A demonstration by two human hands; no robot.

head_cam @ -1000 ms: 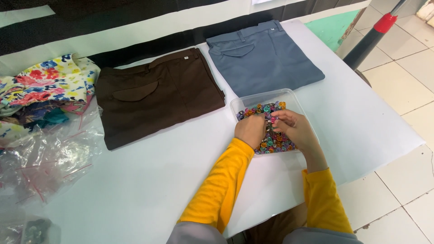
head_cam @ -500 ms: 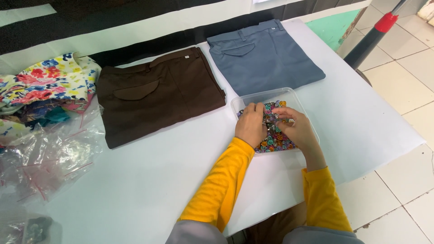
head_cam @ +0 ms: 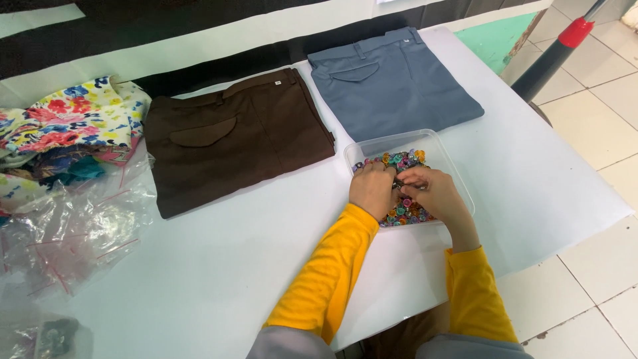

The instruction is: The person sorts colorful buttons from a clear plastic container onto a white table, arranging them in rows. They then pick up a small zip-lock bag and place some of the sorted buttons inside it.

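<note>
From the head camera, the person's two hands meet over a clear plastic tray (head_cam: pixel 444 141) that sits on the white table (head_cam: pixel 199 266), near its right half and just in front of the grey-blue trousers; the tray holds a heap of small colourful beads (head_cam: pixel 405 211), pink, green, orange and purple, spread across its floor; the left hand (head_cam: pixel 372 188) lies knuckles-up on the beads, its fingers curled down and inward, and the right hand (head_cam: pixel 432 193) sits just beside it, fingers bent toward the left hand so that the fingertips of both nearly touch over the middle of the tray; a small dark item seems pinched between them, though it is too small to tell what it is or which hand has it, so whether either hand truly grips something cannot be told; both forearms wear yellow sleeves (head_cam: pixel 325 279) that run up from the bottom edge; beyond the tray the folded grey-blue trousers (head_cam: pixel 392 83) lie flat, and to their left, just beside them, folded dark brown trousers (head_cam: pixel 232 139) lie with a pocket flap showing; at the far left a floral cloth (head_cam: pixel 66 123) is bunched up, with crumpled clear plastic bags (head_cam: pixel 73 226) in front of it; at the upper right a dark pole with a red collar (head_cam: pixel 565 46) leans over the tiled floor (head_cam: pixel 598 119).
</note>
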